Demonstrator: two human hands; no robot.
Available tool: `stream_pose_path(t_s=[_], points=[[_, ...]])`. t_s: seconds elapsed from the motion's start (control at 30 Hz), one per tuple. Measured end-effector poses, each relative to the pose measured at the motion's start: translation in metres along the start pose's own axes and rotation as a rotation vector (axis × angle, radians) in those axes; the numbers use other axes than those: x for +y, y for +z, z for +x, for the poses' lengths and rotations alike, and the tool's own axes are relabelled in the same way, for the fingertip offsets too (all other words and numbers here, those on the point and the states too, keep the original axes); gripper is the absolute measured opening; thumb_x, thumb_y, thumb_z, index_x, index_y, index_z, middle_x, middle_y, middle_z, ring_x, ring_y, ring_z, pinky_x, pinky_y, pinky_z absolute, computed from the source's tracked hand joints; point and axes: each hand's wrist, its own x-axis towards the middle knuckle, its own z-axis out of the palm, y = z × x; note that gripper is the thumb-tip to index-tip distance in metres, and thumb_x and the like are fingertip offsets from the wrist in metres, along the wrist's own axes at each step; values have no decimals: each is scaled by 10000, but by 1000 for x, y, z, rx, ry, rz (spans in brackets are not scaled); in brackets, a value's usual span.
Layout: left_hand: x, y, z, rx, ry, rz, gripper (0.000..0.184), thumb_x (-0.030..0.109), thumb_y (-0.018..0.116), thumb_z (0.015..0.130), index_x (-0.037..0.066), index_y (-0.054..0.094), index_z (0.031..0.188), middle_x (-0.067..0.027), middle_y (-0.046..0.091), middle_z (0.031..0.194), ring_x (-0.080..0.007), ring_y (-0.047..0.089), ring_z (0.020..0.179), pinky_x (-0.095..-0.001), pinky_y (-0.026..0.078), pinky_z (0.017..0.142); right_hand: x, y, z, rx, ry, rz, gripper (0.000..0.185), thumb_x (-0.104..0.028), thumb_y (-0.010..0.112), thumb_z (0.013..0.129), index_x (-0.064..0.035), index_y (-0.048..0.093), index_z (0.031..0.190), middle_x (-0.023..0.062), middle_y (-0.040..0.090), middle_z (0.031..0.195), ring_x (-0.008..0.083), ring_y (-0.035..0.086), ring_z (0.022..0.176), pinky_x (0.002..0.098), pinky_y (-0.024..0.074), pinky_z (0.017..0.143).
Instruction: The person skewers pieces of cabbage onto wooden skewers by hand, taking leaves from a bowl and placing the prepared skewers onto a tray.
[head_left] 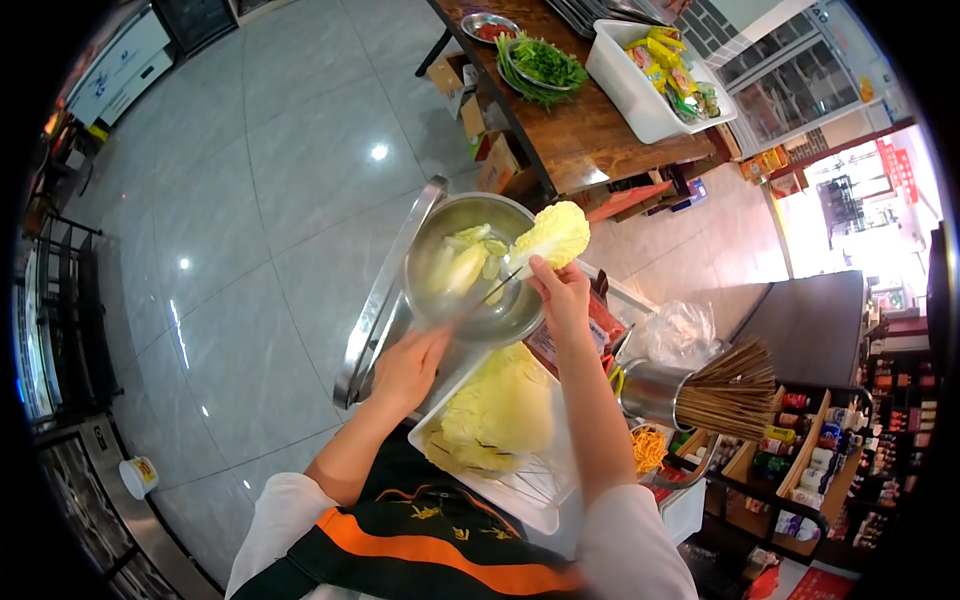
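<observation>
A metal bowl [470,325] stands in front of me with pale cabbage pieces [465,262] inside. At the bowl's right rim my right hand [565,290] pinches a yellow-green cabbage leaf [553,234] by its base. My left hand [408,366] is closed at the bowl's near left side, its fingers smeared by motion. A thin dark stick or blade [500,286] runs from it across the bowl to the leaf; the kind is unclear. Nearer my apron, a white tray [535,518] carries large cabbage leaves [492,412] and thin skewers [535,475].
A metal pot [652,388] of wooden sticks [730,392] lies tilted in view at right, by a clear plastic bag [680,332] and shredded orange food [648,448]. Beyond is a wooden table [590,160] with greens [542,66] and a white bin [630,85]. A metal rail [385,300] borders the left.
</observation>
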Motion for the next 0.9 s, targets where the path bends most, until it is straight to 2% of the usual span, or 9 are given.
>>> stream_pose_path(t_s=[0.17, 0.27, 0.33, 0.37, 0.47, 0.53, 0.67, 0.87, 0.9], points=[[-12, 7, -3, -6, 3, 44, 269, 248, 424, 892, 97, 579, 1052, -96, 512, 655, -255, 541, 644, -346, 421, 610, -7, 9, -13, -49, -275, -305, 251, -16, 627, 764, 15, 560, 1004, 42, 605, 940, 90, 564, 817, 215, 442, 729], [-17, 10, -4, -105, -66, -227, 283, 258, 417, 900, 68, 595, 1012, -59, 482, 588, -177, 514, 574, -336, 408, 556, -6, 9, -18, -38, -322, -391, 288, -16, 633, 759, 21, 549, 1031, 46, 603, 949, 99, 563, 843, 223, 437, 757], [0, -6, 2, -493, -500, -698, 302, 264, 410, 907, 44, 607, 973, -28, 464, 576, -108, 471, 550, -316, 390, 503, -5, 7, -20, -27, -331, -390, 295, -11, 633, 757, 21, 548, 1038, 44, 600, 955, 99, 561, 851, 225, 435, 764], [0, -4, 2, -493, -497, -698, 302, 264, 410, 907, 44, 607, 973, -28, 464, 576, -108, 471, 550, -316, 390, 503, -4, 6, -20, -34, -334, -385, 292, -8, 629, 760, 21, 547, 1038, 46, 597, 964, 98, 557, 863, 225, 433, 771], [-1, 2, 0, -365, -279, -571, 222, 203, 461, 880, 63, 599, 983, -59, 467, 574, -162, 500, 524, -322, 386, 478, -5, 6, -24, -23, -349, -362, 268, -6, 629, 761, 20, 555, 1017, 41, 599, 951, 89, 554, 848, 218, 436, 755], [7, 1, -3, 160, 198, 215, 185, 131, 514, 836, 74, 582, 998, -101, 523, 633, -248, 542, 569, -334, 400, 486, -4, 7, -28, -6, -358, -345, 247, -9, 634, 759, 18, 564, 995, 35, 603, 930, 80, 555, 820, 209, 442, 732], [12, 10, -3, 261, 264, -21, 210, 85, 540, 801, 81, 564, 1010, -134, 561, 683, -324, 543, 594, -348, 409, 490, 2, 7, -32, 16, -358, -333, 238, -21, 639, 760, 16, 565, 984, 27, 604, 903, 72, 552, 801, 205, 439, 715], [14, 2, 3, -169, -121, -346, 196, 112, 495, 855, 55, 550, 1034, -57, 535, 570, -137, 497, 449, -277, 388, 445, 7, 8, -36, 39, -334, -447, 240, -23, 641, 759, 10, 567, 985, 14, 605, 893, 62, 547, 796, 197, 433, 695], [9, -3, 7, -368, -332, -706, 190, 115, 484, 862, 47, 555, 1025, -43, 524, 566, -104, 476, 456, -257, 375, 443, 7, 8, -37, 38, -318, -459, 238, -19, 636, 762, 9, 567, 988, 12, 605, 898, 61, 547, 801, 196, 432, 695]])
